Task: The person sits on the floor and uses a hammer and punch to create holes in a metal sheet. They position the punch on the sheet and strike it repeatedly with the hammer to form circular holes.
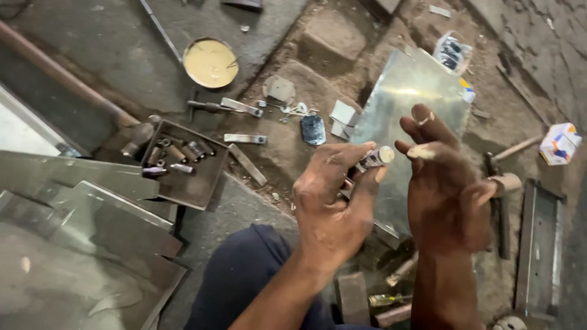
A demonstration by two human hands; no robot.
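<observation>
Left hand [333, 201]: grip closed around a small tube [374, 159], thumb and fingers pinching it just below its pale cap.
Right hand [441, 183]: fingers spread and loose, grip wide, holding nothing; a pale smear shows on one fingertip [422, 153], just beside the tube's cap.
Tube: between the two hands, tilted, cap end pointing toward the right hand; its lower part is hidden inside the left grip.
Behind the grip: a shiny metal sheet [403, 91] lies on the dirt floor [293, 140], partly covered by both hands.
Left of the grip: an open metal tray [195, 183] with small cylindrical parts, and stacked grey metal plates [85, 220] further out.
Up and left of the grip: a round tin of yellowish paste [211, 62], loose metal bits near it.
Right of the grip: a hammer [498, 183] partly behind the right hand, a small white carton [559, 143] well apart.
Below the grip: a dark trouser knee [244, 275].
Hard to make out: the objects under the wrists are blurred.
</observation>
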